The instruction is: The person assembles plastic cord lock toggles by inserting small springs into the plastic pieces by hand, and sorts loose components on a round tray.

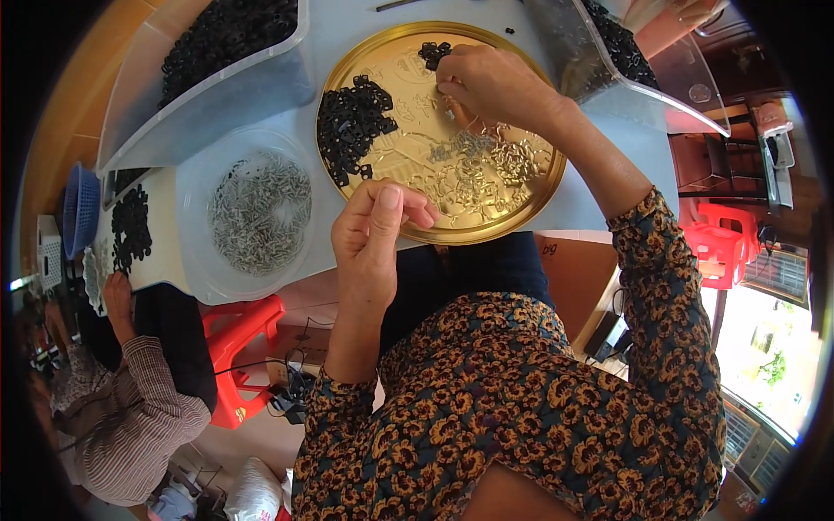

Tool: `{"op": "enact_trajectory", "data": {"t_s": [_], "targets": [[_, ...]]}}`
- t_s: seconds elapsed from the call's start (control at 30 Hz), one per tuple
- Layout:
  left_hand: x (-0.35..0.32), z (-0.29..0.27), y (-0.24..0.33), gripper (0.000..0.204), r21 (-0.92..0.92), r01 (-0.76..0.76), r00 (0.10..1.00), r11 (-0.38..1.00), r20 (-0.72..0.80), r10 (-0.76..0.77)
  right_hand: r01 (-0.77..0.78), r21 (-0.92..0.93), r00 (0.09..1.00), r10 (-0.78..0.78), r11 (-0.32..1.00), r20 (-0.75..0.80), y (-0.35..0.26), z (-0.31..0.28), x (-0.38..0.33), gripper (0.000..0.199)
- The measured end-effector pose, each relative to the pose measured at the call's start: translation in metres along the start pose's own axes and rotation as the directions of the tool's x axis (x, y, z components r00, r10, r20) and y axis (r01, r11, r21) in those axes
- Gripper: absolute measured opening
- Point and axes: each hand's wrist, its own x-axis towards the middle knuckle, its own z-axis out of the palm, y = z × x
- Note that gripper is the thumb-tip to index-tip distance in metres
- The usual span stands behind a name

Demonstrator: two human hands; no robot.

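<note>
A round golden tray (pixel 452 236) lies on the table in front of me. On its left side is a heap of small black plastic parts (pixel 354 122), and a smaller cluster of black parts (pixel 432 55) sits at the far edge. Small shiny metal pins (pixel 491 169) are spread over its near right half. My right hand (pixel 493 82) reaches over the far part, fingers pinched beside the smaller cluster; what is in them is hidden. Above the tray's near left rim, my left hand (pixel 372 234) is closed, thumb against its curled fingers, and its contents cannot be made out.
A clear round bowl of metal pins (pixel 261 213) stands left of the tray. Clear bins of black parts stand far left (pixel 230 43) and far right (pixel 621 48). A co-worker in a striped sleeve (pixel 152 365) handles black parts at left. Red stools (pixel 234 356) stand below the table.
</note>
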Motion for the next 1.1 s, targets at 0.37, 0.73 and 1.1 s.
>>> {"op": "enact_trajectory", "data": {"t_s": [0.37,0.73,1.1], "targets": [[0.005,0.014,0.006,0.013,0.163,0.007,0.989,0.987,-0.145,0.017,-0.206,0.929,0.975,0.141,0.308,0.169,-0.038,-0.017,-0.049,0.026],[0.005,0.028,0.003,0.030,0.761,-0.439,0.867,0.478,0.218,0.448,-0.112,0.988,0.965,0.248,0.106,0.083,-0.084,-0.022,-0.100,0.034],[-0.022,0.020,-0.007,0.018,0.536,-0.222,0.974,0.815,0.086,0.209,0.108,0.716,0.951,0.139,0.690,-0.277,-0.075,-0.023,-0.137,0.021]]}}
